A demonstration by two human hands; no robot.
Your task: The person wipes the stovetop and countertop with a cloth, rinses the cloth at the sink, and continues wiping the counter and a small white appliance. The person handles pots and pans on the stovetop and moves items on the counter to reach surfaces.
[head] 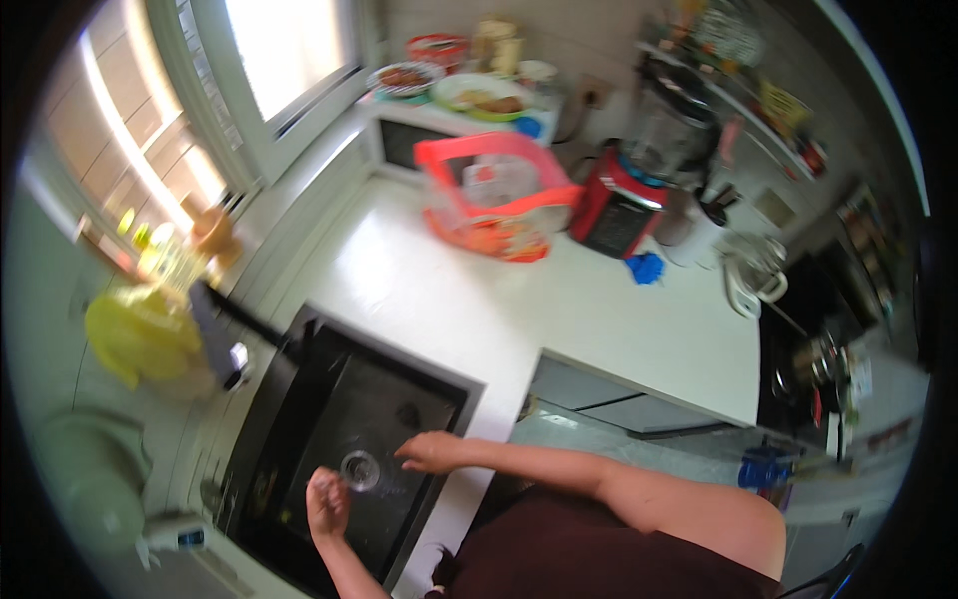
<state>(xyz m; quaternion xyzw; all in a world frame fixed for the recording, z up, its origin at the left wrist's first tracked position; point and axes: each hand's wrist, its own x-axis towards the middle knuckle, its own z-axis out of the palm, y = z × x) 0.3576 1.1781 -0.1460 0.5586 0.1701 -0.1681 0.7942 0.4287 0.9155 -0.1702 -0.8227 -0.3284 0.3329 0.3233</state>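
Observation:
Both hands hover over a black sink point(468, 393) set in a white countertop. My left hand point(328, 503) is to the left of the round drain strainer point(361, 470), its fingers curled and blurred. Whether it holds anything small is not clear. To the right of the strainer, my right hand point(432, 453) reaches in from the sink's right side. Its thumb and fingers are apart, with nothing seen between them. A black faucet point(251, 318) with a grey head stands at the sink's back edge. A small dark spot point(408, 414) shows on the basin floor.
A red-and-clear plastic bag point(490, 232) stands on the countertop point(636, 337), beside a red blender point(617, 202). Close by lies a blue crumpled item point(645, 267). Plates of food point(483, 97) sit near the window. Left of the faucet is a yellow plastic bag point(146, 329).

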